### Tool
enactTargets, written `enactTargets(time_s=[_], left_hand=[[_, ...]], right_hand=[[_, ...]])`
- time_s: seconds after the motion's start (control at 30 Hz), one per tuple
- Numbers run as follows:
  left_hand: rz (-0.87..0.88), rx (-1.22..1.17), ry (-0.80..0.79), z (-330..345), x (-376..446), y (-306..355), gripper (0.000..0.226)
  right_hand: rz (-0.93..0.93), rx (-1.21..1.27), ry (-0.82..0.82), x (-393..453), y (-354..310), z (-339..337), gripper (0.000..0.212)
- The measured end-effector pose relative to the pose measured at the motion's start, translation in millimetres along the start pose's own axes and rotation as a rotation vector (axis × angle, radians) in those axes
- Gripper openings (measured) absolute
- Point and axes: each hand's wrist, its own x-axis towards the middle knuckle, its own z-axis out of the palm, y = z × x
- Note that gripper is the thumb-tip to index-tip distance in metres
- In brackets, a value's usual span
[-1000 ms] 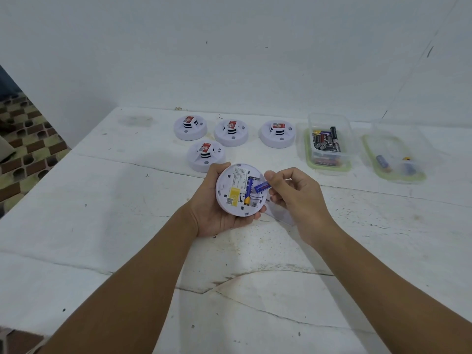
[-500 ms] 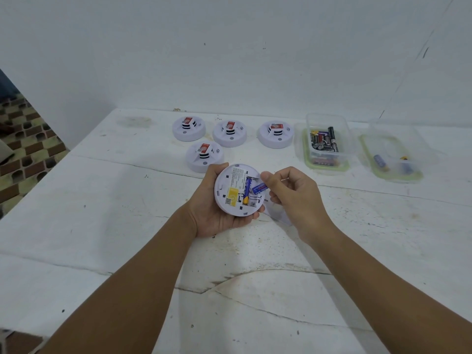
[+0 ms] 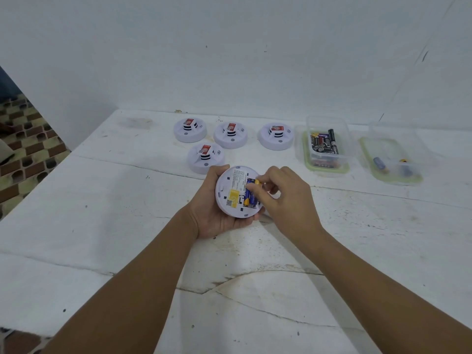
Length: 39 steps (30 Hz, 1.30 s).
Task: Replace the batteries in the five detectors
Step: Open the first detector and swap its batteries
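- Tiled floor (image 3: pixel 23 139), brown and green pattern, shows past the table's left edge.
- Scuffed white-painted wooden table (image 3: pixel 102 226) with cracks, pushed up against a white wall (image 3: pixel 229 47).
- Four round white plastic smoke detectors sit face up on the far side of the table, each with a red label on top: back-left detector (image 3: pixel 190 130), back-middle detector (image 3: pixel 230 135), back-right detector (image 3: pixel 275 136) in a row, front detector (image 3: pixel 205 158) just ahead of the row, partly hidden behind the left hand.
- Left hand (image 3: pixel 215 213) cups the fifth round white detector (image 3: pixel 233 192) from below, thumb curled up over its left rim; held off the table, back side up, tilted toward the camera.
- Detector back shows printed text, a yellow sticker and an open battery bay. One blue-and-yellow cylindrical battery (image 3: pixel 249 196) lies in the bay.
- Right hand (image 3: pixel 286 198) is over the detector's right side, fingers curled, thumb and forefinger pinching a second blue-and-yellow battery (image 3: pixel 256 183) at the bay's upper end. Seated or not: cannot tell, fingers cover it.
- Clear plastic tub on a green lid (image 3: pixel 327 146), right of the detector row, holds a heap of mixed dark batteries.
- Farther right, a second clear tub with green rim (image 3: pixel 393 159) holds a few loose blue batteries.
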Motion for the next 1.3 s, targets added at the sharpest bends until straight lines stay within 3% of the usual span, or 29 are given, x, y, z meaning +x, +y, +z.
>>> enactTargets(time_s=[0.27, 0.37, 0.67, 1.07, 1.3], left_hand=[[0.002, 0.024, 0.006, -1, 0, 0, 0.056], [0.003, 0.034, -0.002, -3, 1, 0, 0.059], [-0.004, 0.014, -0.013, -1, 1, 0, 0.058], [0.03, 0.061, -0.016, 1, 3, 0, 0.058], [0.05, 0.089, -0.016, 1, 2, -1, 0.055]], right_hand=[[-0.258, -0.259, 0.052, -12, 18, 8, 0.028], [-0.315, -0.284, -0.002, -17, 20, 8, 0.034], [-0.061, -0.016, -0.09, -7, 4, 0, 0.027], [0.0, -0.015, -0.178, 2, -6, 5, 0.026], [-0.053, -0.053, -0.167, -4, -10, 6, 0.025]])
